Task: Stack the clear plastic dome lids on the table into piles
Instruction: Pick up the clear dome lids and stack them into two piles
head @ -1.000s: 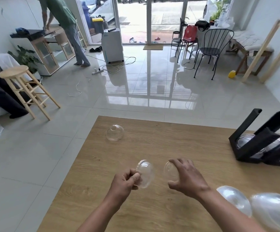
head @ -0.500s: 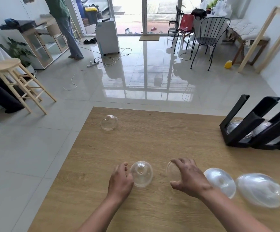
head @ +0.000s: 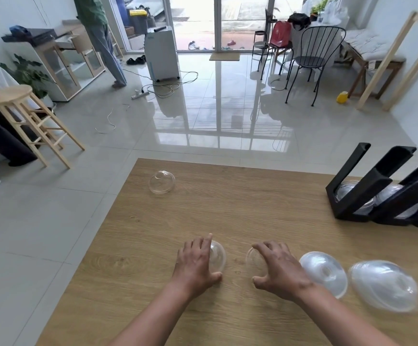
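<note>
On the table (head: 240,208), left hand (head: 195,264) cupping dome lid (head: 218,255), fingers (head: 206,242) over it.

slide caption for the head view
Left hand and right hand each cover a clear dome lid on the wooden table.

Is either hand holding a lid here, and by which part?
Left hand cups a dome lid on the table, palm over its dome. Right hand arches over another lid; contact unclear.

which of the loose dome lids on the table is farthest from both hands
The small clear plastic dome lid alone near the wooden table's far left corner; the others sit under or just right of the left hand and right hand.
</note>
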The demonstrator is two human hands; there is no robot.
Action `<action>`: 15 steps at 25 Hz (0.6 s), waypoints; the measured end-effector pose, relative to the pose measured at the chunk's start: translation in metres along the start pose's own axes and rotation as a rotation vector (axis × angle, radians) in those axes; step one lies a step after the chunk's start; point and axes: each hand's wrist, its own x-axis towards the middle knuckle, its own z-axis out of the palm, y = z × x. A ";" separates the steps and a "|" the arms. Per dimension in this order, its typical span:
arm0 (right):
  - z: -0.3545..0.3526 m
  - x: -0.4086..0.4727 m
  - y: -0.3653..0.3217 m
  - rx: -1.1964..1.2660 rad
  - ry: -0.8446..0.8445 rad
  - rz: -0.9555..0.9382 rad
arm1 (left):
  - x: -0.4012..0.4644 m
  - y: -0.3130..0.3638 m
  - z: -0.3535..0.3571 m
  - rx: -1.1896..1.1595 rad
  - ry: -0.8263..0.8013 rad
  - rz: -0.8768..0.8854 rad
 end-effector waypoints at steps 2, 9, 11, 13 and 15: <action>-0.001 0.000 0.000 0.009 0.005 -0.003 | 0.001 -0.001 -0.002 -0.031 0.058 0.024; -0.005 0.001 -0.006 0.008 0.035 -0.009 | 0.007 -0.012 -0.013 -0.176 0.077 0.009; -0.006 0.002 -0.008 0.000 0.045 -0.014 | 0.007 -0.016 -0.014 -0.173 0.084 0.018; -0.008 0.003 -0.010 -0.007 0.051 -0.016 | 0.007 -0.019 -0.016 -0.164 0.097 0.028; -0.010 0.003 -0.011 -0.014 0.059 -0.016 | 0.006 -0.020 -0.018 -0.160 0.120 0.036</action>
